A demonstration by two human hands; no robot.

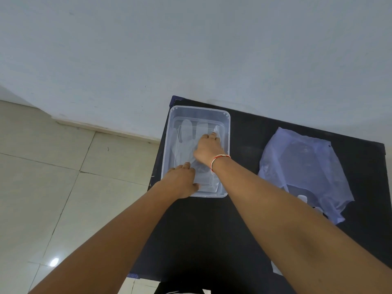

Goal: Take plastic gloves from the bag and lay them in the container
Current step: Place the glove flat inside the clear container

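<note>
Pale wall behind, beige tiled floor to the left, black worktop pushed against the wall. Clear plastic container at the far left corner of the worktop, long side running away from the camera. Translucent plastic gloves lying flat on the container's bottom, fingers toward the wall.

Both hands down inside the container. Left hand at the near left corner, palm down, fingers spread flat and pressing on the cuff end of the gloves; open, gripping nothing. Right hand farther in, toward the right wall of the container, fingers curled onto a glove near its tip; pinching or merely pressing, cannot tell. Red and white thread bracelet around the right wrist.

Pale bluish plastic bag lying crumpled on the worktop to the right of the container, well apart from it, mouth toward the near side, with more whitish plastic showing faintly near its opening. Small white scrap at the near right of the worktop, beside the right forearm.
</note>
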